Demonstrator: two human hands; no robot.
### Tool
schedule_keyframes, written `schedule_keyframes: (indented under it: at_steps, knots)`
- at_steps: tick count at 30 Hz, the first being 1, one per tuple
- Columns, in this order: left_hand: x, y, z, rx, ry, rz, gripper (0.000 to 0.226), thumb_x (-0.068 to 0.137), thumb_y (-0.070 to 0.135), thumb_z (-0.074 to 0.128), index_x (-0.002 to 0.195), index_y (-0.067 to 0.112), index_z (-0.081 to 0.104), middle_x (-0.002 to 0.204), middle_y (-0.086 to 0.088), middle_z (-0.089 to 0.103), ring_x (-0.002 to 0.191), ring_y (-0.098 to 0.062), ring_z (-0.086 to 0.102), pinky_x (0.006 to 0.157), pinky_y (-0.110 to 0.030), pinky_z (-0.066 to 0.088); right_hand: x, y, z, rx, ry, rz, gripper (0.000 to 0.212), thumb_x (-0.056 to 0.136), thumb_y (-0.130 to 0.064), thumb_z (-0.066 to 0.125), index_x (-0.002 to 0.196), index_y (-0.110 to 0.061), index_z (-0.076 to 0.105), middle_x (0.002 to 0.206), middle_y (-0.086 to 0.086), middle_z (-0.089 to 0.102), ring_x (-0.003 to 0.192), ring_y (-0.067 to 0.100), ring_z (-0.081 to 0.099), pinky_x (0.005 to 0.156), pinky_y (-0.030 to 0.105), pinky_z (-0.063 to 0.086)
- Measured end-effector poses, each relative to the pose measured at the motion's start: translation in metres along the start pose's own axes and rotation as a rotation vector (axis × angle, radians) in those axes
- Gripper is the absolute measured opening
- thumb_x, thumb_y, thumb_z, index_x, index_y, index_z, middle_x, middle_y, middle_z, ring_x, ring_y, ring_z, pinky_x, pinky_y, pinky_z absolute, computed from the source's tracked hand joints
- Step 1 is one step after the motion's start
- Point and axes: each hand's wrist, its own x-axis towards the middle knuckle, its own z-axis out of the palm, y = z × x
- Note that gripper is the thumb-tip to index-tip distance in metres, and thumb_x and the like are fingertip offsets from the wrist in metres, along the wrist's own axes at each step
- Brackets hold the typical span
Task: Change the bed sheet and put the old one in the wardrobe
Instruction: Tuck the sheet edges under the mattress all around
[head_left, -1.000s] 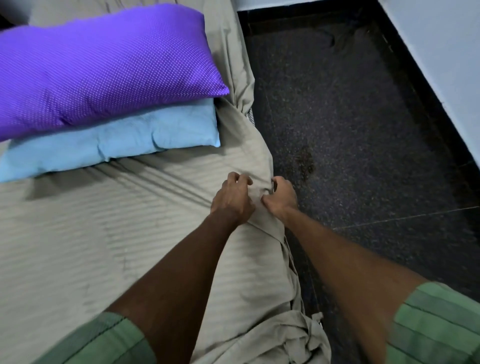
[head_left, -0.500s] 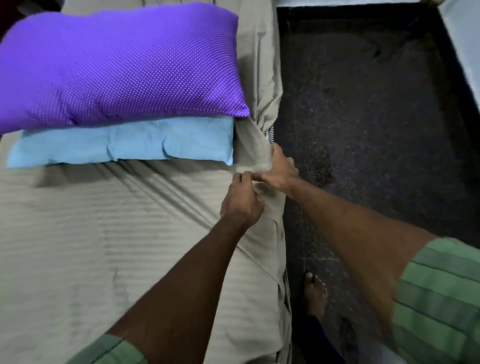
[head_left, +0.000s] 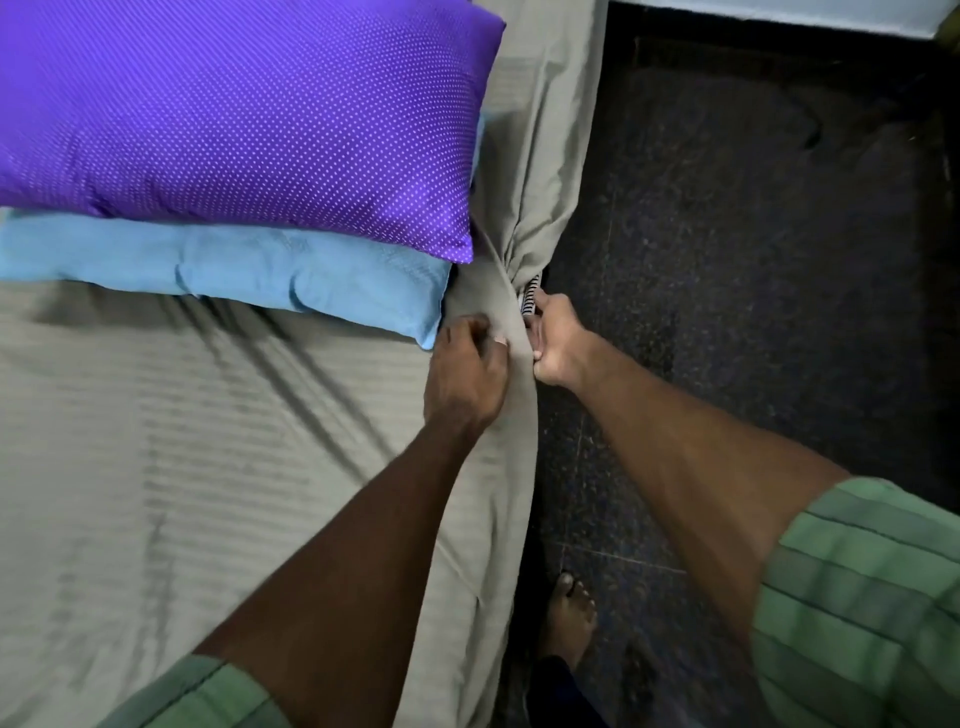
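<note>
A beige striped bed sheet (head_left: 171, 467) covers the bed and hangs over its right edge. My left hand (head_left: 465, 371) grips a fold of the sheet on top of the bed edge, just below the pillows. My right hand (head_left: 553, 340) grips the same bunched sheet from the side of the bed, thumb up. A bit of black-and-white striped mattress (head_left: 531, 299) shows where the sheet gathers above my right hand.
A purple dotted pillow (head_left: 244, 114) lies on a light blue pillow (head_left: 223, 265) at the head of the bed. Dark speckled floor (head_left: 753, 260) runs along the right side, with my bare foot (head_left: 569, 618) on it. A pale wall (head_left: 779, 13) is beyond.
Both hands have worked along the bed edge toward the pillows, gathering the sheet. The view has followed them and my foot has come into sight.
</note>
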Motion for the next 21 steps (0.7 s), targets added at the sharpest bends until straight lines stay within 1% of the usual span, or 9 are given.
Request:
schedule_keyframes:
  at_steps: [1, 3, 5, 9, 14, 15, 17, 19, 21]
  knots:
    - [0.000, -0.002, 0.002, -0.010, -0.022, -0.003, 0.037, 0.096, 0.044, 0.055, 0.123, 0.020, 0.059, 0.121, -0.003, 0.065, 0.112, -0.022, 0.062, 0.100, -0.046, 0.050, -0.001, 0.000, -0.003, 0.007, -0.025, 0.011, 0.047, 0.107, -0.045, 0.041, 0.086, -0.010, 0.063, 0.061, 0.008, 0.068, 0.040, 0.019, 0.056, 0.036, 0.018, 0.039]
    - [-0.003, -0.006, 0.005, -0.019, -0.065, 0.012, 0.042, 0.094, 0.051, 0.052, 0.123, 0.021, 0.058, 0.116, -0.003, 0.067, 0.109, -0.021, 0.064, 0.098, -0.046, 0.051, 0.001, 0.002, -0.004, 0.000, -0.073, -0.013, 0.025, 0.101, -0.030, 0.060, 0.092, -0.009, 0.072, 0.082, 0.010, 0.075, 0.066, 0.023, 0.072, 0.065, 0.031, 0.062]
    - [-0.006, -0.011, 0.008, 0.009, -0.074, 0.034, 0.043, 0.093, 0.052, 0.048, 0.121, 0.021, 0.057, 0.114, -0.003, 0.067, 0.107, -0.023, 0.065, 0.096, -0.046, 0.052, -0.005, 0.007, -0.004, -0.026, -0.056, -0.048, 0.008, 0.090, -0.016, 0.072, 0.092, -0.009, 0.075, 0.089, 0.011, 0.076, 0.078, 0.025, 0.073, 0.088, 0.040, 0.061]
    - [-0.021, -0.024, 0.018, 0.056, -0.106, 0.017, 0.039, 0.093, 0.049, 0.047, 0.119, 0.021, 0.056, 0.112, -0.003, 0.065, 0.105, -0.025, 0.064, 0.095, -0.046, 0.052, 0.002, 0.027, -0.052, 0.211, 0.200, -0.204, 0.035, 0.068, -0.001, 0.079, 0.103, 0.001, 0.075, 0.103, 0.019, 0.077, 0.090, 0.036, 0.075, 0.088, 0.055, 0.061]
    - [-0.032, -0.026, 0.017, 0.125, -0.223, 0.049, 0.036, 0.095, 0.039, 0.053, 0.126, 0.021, 0.054, 0.117, -0.007, 0.061, 0.108, -0.027, 0.061, 0.096, -0.047, 0.051, -0.015, 0.075, -0.127, 0.423, 0.623, -0.277, 0.036, 0.076, -0.013, 0.081, 0.110, -0.005, 0.071, 0.111, 0.017, 0.074, 0.091, 0.031, 0.072, 0.081, 0.051, 0.062]
    - [-0.033, -0.026, 0.016, 0.125, -0.231, 0.062, 0.037, 0.093, 0.038, 0.053, 0.126, 0.020, 0.054, 0.117, -0.007, 0.061, 0.109, -0.027, 0.061, 0.096, -0.047, 0.051, -0.020, 0.094, -0.136, 0.327, 0.716, -0.270, 0.052, 0.074, -0.022, 0.083, 0.118, -0.005, 0.062, 0.117, 0.017, 0.069, 0.095, 0.030, 0.069, 0.084, 0.050, 0.061]
    - [-0.042, -0.031, 0.013, 0.140, -0.244, 0.091, 0.036, 0.092, 0.034, 0.054, 0.125, 0.019, 0.054, 0.118, -0.006, 0.061, 0.111, -0.026, 0.059, 0.097, -0.048, 0.050, -0.031, 0.144, -0.147, -0.141, 0.860, -0.247, 0.083, 0.062, -0.037, 0.085, 0.131, -0.018, 0.041, 0.123, 0.013, 0.060, 0.106, 0.032, 0.062, 0.093, 0.052, 0.057]
    - [-0.053, -0.042, 0.009, 0.178, -0.247, 0.075, 0.034, 0.095, 0.027, 0.057, 0.128, 0.018, 0.055, 0.122, -0.006, 0.059, 0.114, -0.025, 0.058, 0.099, -0.047, 0.049, -0.044, 0.197, -0.148, -0.512, 0.787, -0.278, 0.072, 0.062, -0.041, 0.085, 0.120, -0.027, 0.046, 0.109, 0.005, 0.064, 0.100, 0.031, 0.065, 0.089, 0.050, 0.056]
    - [-0.065, -0.055, 0.000, 0.204, -0.240, 0.064, 0.032, 0.095, 0.024, 0.059, 0.127, 0.019, 0.056, 0.124, -0.006, 0.058, 0.114, -0.025, 0.060, 0.098, -0.046, 0.051, -0.064, 0.242, -0.126, -0.545, 0.574, -0.221, 0.042, 0.075, -0.042, 0.085, 0.104, -0.022, 0.061, 0.096, 0.005, 0.069, 0.091, 0.030, 0.069, 0.079, 0.039, 0.058]
